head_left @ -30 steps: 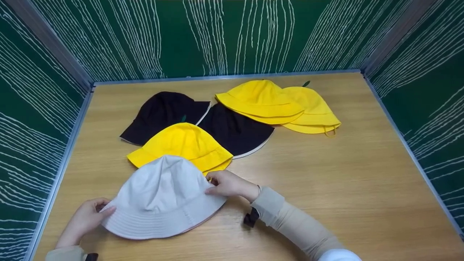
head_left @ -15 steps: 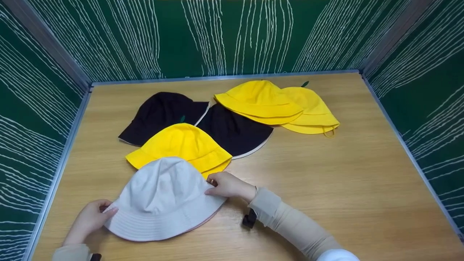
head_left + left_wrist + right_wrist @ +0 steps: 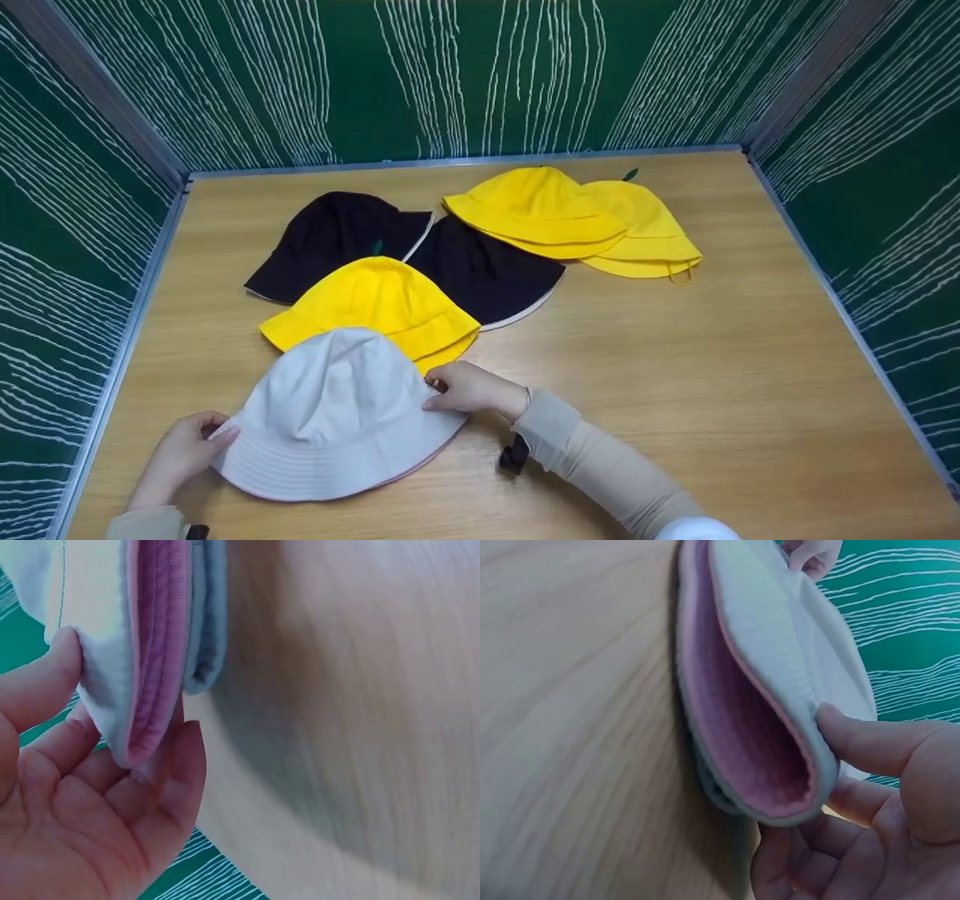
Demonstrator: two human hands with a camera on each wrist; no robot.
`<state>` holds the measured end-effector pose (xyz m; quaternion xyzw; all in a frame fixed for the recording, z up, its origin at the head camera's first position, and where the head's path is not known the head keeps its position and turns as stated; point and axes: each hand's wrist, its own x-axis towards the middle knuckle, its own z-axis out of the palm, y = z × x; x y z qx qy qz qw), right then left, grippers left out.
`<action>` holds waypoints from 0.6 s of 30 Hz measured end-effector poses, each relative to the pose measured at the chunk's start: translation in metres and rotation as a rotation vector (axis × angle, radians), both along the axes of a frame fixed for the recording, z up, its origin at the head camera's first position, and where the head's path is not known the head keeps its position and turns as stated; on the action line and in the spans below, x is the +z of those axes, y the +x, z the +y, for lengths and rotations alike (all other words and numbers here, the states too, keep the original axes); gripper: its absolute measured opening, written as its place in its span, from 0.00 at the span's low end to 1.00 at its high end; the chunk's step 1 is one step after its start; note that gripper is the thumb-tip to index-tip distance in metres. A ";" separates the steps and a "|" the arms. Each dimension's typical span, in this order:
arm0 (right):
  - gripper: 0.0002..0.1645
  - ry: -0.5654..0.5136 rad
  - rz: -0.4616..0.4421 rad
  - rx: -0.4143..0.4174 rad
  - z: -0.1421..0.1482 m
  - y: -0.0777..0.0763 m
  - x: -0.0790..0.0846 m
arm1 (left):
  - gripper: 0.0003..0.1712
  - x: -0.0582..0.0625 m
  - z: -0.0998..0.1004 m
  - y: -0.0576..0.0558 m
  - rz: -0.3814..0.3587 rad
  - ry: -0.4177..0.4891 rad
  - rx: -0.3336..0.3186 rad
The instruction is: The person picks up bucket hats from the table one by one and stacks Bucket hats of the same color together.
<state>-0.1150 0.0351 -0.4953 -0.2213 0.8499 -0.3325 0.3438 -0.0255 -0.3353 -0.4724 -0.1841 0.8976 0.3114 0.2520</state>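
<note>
A white bucket hat (image 3: 330, 420) lies flattened near the front of the table, its brim toward me. My left hand (image 3: 176, 454) pinches the left end of the brim between thumb and fingers. At the right end, my right hand (image 3: 476, 390) pinches the brim likewise. Pink lining (image 3: 757, 735) shows in the brim opening in the right wrist view. A greyish brim edge (image 3: 206, 622) sits beside the lining in the left wrist view; whether it belongs to the same hat I cannot tell. The white crown overlaps a yellow hat (image 3: 375, 300) behind it.
Two black hats (image 3: 337, 244) with pale brim edges lie behind the front yellow hat. Two more yellow hats (image 3: 536, 210) overlap at the back right, one partly on a black hat. Green walls (image 3: 480, 82) with white streaks enclose the wooden table (image 3: 720, 390) on three sides.
The white hat has shifted very slightly toward me, with both hands keeping their grip on its brim. The other hats lie as before.
</note>
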 end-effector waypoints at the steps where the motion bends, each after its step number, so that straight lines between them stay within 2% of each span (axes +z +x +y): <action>1: 0.08 0.004 0.001 -0.005 0.000 0.000 -0.001 | 0.26 -0.001 0.000 -0.001 -0.002 0.002 0.003; 5: 0.11 0.033 0.069 0.000 -0.001 -0.001 -0.004 | 0.25 -0.003 0.003 -0.003 0.011 -0.013 -0.006; 12: 0.13 0.113 0.171 -0.006 -0.003 0.000 -0.007 | 0.21 -0.010 0.006 -0.007 0.007 -0.006 0.033; 18: 0.13 0.125 0.160 -0.014 -0.003 0.001 -0.007 | 0.19 -0.014 0.006 -0.007 0.000 0.001 0.049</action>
